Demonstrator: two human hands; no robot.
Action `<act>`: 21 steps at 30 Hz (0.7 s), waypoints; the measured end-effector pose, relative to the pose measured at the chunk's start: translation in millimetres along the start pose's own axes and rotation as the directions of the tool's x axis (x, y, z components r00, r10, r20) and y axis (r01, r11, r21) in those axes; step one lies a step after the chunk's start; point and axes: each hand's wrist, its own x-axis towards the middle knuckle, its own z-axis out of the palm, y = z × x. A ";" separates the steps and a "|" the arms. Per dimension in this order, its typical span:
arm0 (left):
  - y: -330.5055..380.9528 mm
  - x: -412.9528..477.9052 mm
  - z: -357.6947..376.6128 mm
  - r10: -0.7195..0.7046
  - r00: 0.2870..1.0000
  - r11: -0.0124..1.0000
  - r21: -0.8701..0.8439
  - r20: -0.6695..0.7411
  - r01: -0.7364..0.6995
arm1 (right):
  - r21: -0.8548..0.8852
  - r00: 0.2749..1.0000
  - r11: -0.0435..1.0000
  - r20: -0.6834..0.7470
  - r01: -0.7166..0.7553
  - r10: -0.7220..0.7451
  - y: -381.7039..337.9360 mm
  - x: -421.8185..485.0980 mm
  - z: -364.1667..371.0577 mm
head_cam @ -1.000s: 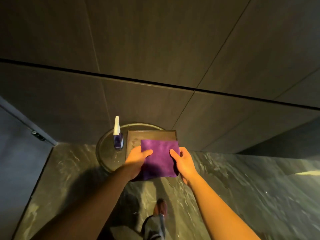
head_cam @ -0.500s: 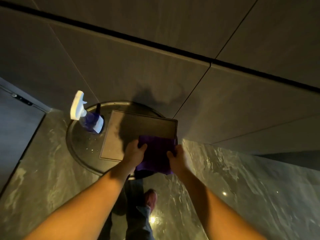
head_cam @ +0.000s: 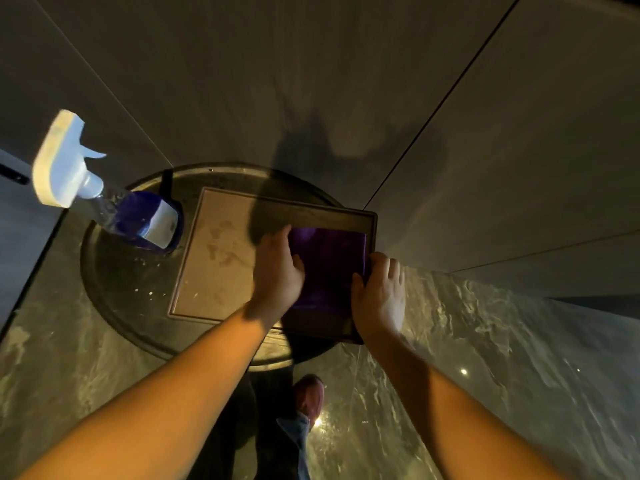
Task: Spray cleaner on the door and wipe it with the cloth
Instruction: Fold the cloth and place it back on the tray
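Note:
A folded purple cloth (head_cam: 327, 265) lies on the right half of a dark rectangular tray (head_cam: 221, 251). My left hand (head_cam: 277, 270) holds the cloth's left edge, fingers curled onto it. My right hand (head_cam: 379, 296) grips its right edge at the tray's rim. A spray bottle (head_cam: 104, 192) with a white trigger head and blue liquid stands at the left on the round table (head_cam: 114, 289). Large dark grey panels (head_cam: 311, 81) rise behind the table; which one is the door I cannot tell.
The round table stands against the panelled wall on a glossy marble floor (head_cam: 502, 375). My shoe (head_cam: 308, 396) and trouser leg show below the table's edge. A dark panel with a small fitting (head_cam: 14, 174) is at the far left.
The view has dropped and closed in on the table. Both hands have lowered the purple cloth from in front of the tray down onto its right half.

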 end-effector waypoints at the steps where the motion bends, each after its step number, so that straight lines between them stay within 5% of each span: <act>1: -4.4 -5.3 4.7 0.078 0.996 0.995 0.064 -0.054 -0.074 | -0.078 0.999 0.996 -0.023 0.031 -0.033 2.6 -3.1 2.3; 5: -14.8 -20.4 21.0 0.349 0.937 0.901 0.284 -0.021 -0.329 | -0.202 0.967 0.946 0.061 0.254 -0.247 1.6 -2.8 5.9; 8: -22.7 -19.7 34.2 0.320 0.938 0.840 0.419 0.132 -0.346 | -0.256 0.919 0.885 0.170 0.389 -0.355 -2.6 9.7 12.6; 21: -40.8 -5.6 24.8 0.386 0.869 0.718 0.492 0.308 -0.493 | -0.389 0.961 0.880 0.145 0.273 -0.234 2.8 -4.2 33.8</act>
